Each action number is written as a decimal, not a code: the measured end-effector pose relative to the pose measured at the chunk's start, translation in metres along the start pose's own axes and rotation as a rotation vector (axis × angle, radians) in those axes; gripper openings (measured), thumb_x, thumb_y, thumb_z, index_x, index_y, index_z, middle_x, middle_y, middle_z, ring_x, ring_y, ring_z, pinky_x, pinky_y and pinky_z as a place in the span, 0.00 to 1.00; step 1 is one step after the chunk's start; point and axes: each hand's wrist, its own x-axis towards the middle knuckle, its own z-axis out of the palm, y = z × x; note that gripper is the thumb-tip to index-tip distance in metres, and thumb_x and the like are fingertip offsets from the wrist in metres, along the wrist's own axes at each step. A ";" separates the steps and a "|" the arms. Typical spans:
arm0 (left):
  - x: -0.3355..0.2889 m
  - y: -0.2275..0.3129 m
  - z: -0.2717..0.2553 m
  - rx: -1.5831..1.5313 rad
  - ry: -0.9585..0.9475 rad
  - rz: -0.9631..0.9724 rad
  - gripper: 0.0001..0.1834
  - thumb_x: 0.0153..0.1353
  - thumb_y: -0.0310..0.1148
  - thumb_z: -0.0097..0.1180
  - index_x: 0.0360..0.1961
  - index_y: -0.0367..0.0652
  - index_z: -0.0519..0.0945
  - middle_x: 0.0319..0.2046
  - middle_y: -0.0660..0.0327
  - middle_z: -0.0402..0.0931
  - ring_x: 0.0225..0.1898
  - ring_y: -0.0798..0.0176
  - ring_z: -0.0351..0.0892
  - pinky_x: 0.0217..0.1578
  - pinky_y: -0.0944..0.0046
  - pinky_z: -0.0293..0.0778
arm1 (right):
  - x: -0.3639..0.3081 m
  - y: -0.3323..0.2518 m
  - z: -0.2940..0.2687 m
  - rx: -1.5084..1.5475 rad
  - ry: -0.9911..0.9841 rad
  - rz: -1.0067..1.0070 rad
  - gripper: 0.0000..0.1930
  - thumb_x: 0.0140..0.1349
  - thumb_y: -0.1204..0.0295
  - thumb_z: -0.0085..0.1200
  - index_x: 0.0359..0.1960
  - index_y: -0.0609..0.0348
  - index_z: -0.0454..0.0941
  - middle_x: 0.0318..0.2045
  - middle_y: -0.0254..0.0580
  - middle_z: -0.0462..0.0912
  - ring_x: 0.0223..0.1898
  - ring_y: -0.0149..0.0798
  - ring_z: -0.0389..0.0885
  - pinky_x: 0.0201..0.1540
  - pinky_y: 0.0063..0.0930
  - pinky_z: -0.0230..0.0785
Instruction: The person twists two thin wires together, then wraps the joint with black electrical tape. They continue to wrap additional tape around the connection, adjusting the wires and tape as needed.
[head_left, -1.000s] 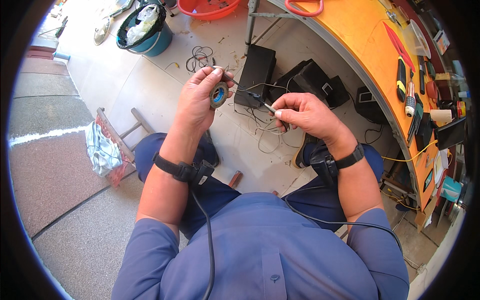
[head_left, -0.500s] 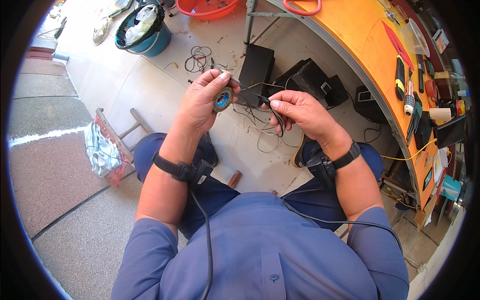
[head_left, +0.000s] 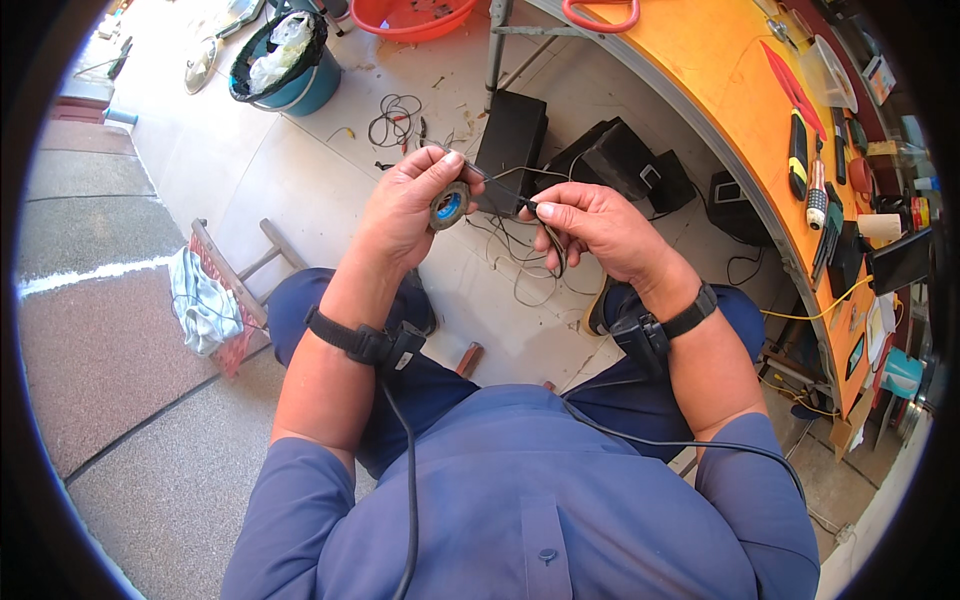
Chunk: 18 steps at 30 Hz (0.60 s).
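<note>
My left hand (head_left: 405, 205) is closed, with its thumb over the fingers. In it is a roll of dark tape (head_left: 438, 215) with a blue core, hanging at the fingertips. A thin dark cable (head_left: 505, 190) stretches from that hand across to my right hand (head_left: 605, 228). The right thumb and forefinger pinch the cable at a black, thicker spot. A loop of cable (head_left: 560, 258) hangs below the right fingers. Whether tape is wound on the black spot is too small to tell.
Black speaker-like boxes (head_left: 512, 135) and loose wires stand ahead on the floor. To the right is an orange-topped table (head_left: 720, 60) with a screwdriver (head_left: 817, 195) and a yellow-black cutter (head_left: 799, 155). A lined blue bucket (head_left: 310, 90), a red basin (head_left: 415, 25) and a wooden stool (head_left: 225, 260) are around.
The tape roll has turned so its round face shows more fully. My left hand has shifted down slightly; the right hand keeps its pinch on the cable.
</note>
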 end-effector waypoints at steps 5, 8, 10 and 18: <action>0.000 -0.001 0.001 -0.015 -0.001 -0.017 0.09 0.73 0.35 0.58 0.40 0.41 0.78 0.37 0.57 0.84 0.39 0.64 0.84 0.41 0.62 0.82 | 0.001 0.001 -0.002 0.031 0.018 -0.015 0.12 0.75 0.63 0.54 0.48 0.59 0.80 0.35 0.37 0.86 0.30 0.27 0.85 0.28 0.15 0.72; -0.001 0.000 0.000 -0.024 -0.004 -0.020 0.08 0.73 0.35 0.59 0.40 0.41 0.78 0.37 0.57 0.84 0.40 0.63 0.84 0.41 0.61 0.82 | 0.001 0.001 -0.002 0.051 0.020 -0.035 0.11 0.74 0.64 0.54 0.46 0.60 0.79 0.36 0.37 0.86 0.31 0.27 0.85 0.29 0.16 0.73; -0.001 0.000 0.000 -0.026 -0.007 -0.016 0.08 0.73 0.34 0.58 0.40 0.40 0.78 0.37 0.57 0.84 0.40 0.63 0.84 0.41 0.61 0.82 | 0.001 0.000 -0.002 0.060 0.026 -0.034 0.11 0.74 0.65 0.55 0.46 0.60 0.79 0.36 0.38 0.86 0.31 0.28 0.85 0.29 0.16 0.73; -0.002 0.001 0.002 -0.013 -0.010 0.011 0.06 0.71 0.31 0.58 0.42 0.40 0.79 0.39 0.56 0.83 0.40 0.63 0.84 0.42 0.60 0.82 | 0.001 0.002 -0.003 0.030 0.024 -0.037 0.10 0.72 0.65 0.57 0.45 0.60 0.78 0.35 0.38 0.85 0.33 0.29 0.86 0.30 0.16 0.73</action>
